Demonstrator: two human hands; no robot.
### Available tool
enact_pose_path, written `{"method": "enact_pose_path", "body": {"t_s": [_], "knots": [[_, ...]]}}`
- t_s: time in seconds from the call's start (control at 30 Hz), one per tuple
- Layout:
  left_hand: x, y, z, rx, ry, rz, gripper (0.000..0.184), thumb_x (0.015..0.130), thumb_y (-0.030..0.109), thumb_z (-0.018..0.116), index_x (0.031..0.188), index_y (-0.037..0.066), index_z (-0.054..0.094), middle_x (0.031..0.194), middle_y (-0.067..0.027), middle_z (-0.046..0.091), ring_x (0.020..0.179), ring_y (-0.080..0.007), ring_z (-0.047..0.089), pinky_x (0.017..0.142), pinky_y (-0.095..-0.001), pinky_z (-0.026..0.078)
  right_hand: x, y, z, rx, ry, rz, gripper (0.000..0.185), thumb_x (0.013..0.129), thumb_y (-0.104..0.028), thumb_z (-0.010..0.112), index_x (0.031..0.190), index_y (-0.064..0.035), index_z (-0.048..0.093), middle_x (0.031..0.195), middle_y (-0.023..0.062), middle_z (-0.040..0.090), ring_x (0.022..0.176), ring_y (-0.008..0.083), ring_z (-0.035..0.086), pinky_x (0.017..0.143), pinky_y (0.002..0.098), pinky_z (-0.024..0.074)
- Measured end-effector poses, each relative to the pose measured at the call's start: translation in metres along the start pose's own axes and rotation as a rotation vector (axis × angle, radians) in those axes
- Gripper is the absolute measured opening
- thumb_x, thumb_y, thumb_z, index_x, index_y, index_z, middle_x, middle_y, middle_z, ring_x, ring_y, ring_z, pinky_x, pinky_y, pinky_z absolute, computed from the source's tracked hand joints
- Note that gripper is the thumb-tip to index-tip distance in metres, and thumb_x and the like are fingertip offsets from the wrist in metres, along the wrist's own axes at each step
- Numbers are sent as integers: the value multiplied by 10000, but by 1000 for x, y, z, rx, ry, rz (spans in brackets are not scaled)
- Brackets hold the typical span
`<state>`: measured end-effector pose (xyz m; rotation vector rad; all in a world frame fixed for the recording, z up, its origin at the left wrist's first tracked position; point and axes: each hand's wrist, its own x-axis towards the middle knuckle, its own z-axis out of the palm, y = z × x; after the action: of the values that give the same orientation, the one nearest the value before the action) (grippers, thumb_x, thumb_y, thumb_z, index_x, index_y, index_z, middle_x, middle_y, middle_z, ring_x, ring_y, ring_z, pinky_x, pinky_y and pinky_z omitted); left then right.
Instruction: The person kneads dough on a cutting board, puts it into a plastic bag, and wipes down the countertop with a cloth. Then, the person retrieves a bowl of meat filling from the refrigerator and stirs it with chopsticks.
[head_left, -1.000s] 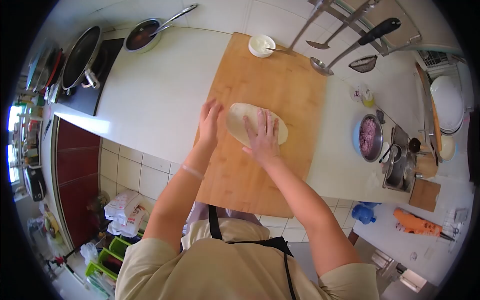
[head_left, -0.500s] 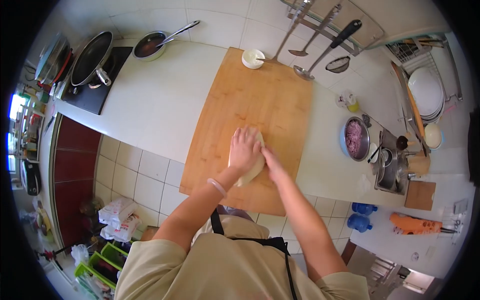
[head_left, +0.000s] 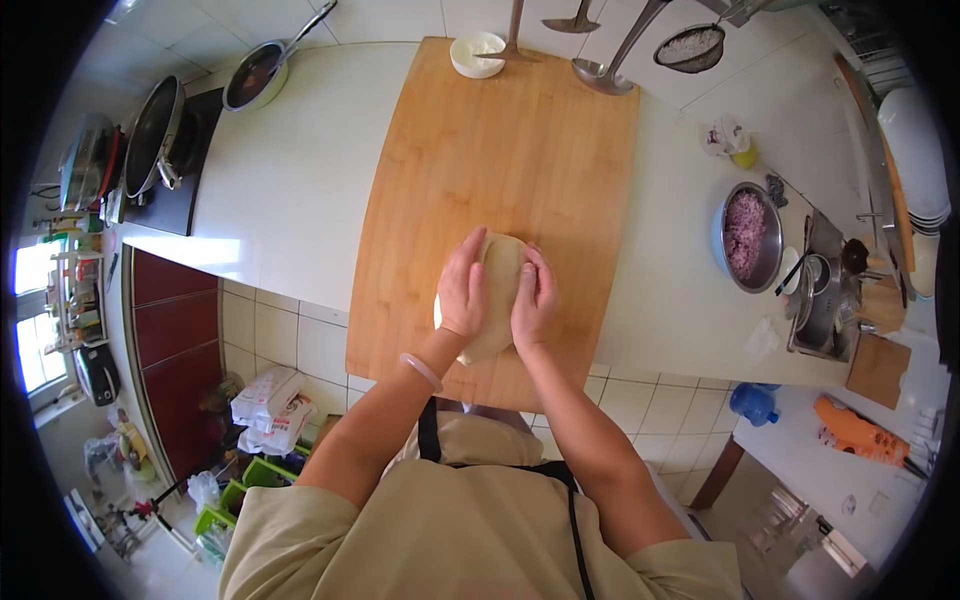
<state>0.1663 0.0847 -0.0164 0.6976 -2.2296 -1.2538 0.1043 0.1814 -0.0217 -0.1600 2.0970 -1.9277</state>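
Note:
A pale lump of dough (head_left: 499, 292) lies on the wooden board (head_left: 490, 150), near its front half. My left hand (head_left: 463, 290) cups the dough's left side, with its fingers together and a light bangle at the wrist. On the opposite side, my right hand (head_left: 535, 297) curves round the dough's edge, fingers close together. Both palms touch the dough and hold it between them; its top shows in the gap. A small white bowl (head_left: 477, 56) with white contents stands at the board's far edge.
A metal bowl of chopped purplish food (head_left: 746, 238) stands on the right counter beside the sink (head_left: 822, 300). Above the board's far end hang a ladle (head_left: 602, 76) and a strainer (head_left: 690, 48). At left are a frying pan (head_left: 153, 135) and a saucepan (head_left: 256, 85).
My left hand has come off the dough's top to its left side. My right hand has shifted onto the right side. The view has tilted, moving the board's far edge higher in the frame.

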Motion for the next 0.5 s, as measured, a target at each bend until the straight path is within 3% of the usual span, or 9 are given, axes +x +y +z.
{"method": "enact_pose_path", "body": {"t_s": [0.07, 0.1, 0.17, 0.43, 0.5], "knots": [[7, -3, 0, -164, 37, -73, 450, 1008, 269, 328, 1324, -4, 495, 1328, -172, 539, 1211, -342, 514, 1019, -403, 395, -3, -11, -7, -260, -24, -284, 170, 871, -38, 590, 1033, -13, 636, 1049, 134, 619, 1004, 312, 584, 895, 383, 477], [7, -6, 1, -168, 31, -81, 450, 1008, 269, 328, 1324, -4, 495, 1328, -172, 539, 1211, -342, 514, 1019, -403, 395, -4, -14, -11, -267, -22, -277, 170, 871, -38, 590, 1033, -13, 636, 1049, 134, 619, 1004, 312, 584, 895, 383, 477], [7, -7, 1, -92, 43, -45, 448, 1008, 279, 334, 1324, 7, 498, 1326, -162, 543, 1203, -344, 517, 1009, -410, 400, -4, -18, -17, -473, -107, -521, 196, 769, 36, 645, 949, -40, 652, 947, 105, 603, 896, 303, 574, 779, 381, 489], [3, -3, -4, -57, 40, -29, 410, 984, 241, 394, 1329, 44, 495, 1313, -159, 544, 1197, -351, 509, 1008, -420, 396, 6, -33, -14, -671, -241, -511, 77, 768, -64, 677, 830, -69, 631, 866, 83, 589, 839, 301, 550, 746, 409, 460], [2, -2, -4, -53, 36, -15, 410, 977, 232, 407, 1337, 51, 487, 1317, -158, 541, 1201, -351, 504, 1010, -424, 393, 5, -39, -12, -863, -248, -458, 67, 778, -107, 667, 807, -62, 627, 844, 88, 592, 839, 295, 547, 751, 413, 454]]}}
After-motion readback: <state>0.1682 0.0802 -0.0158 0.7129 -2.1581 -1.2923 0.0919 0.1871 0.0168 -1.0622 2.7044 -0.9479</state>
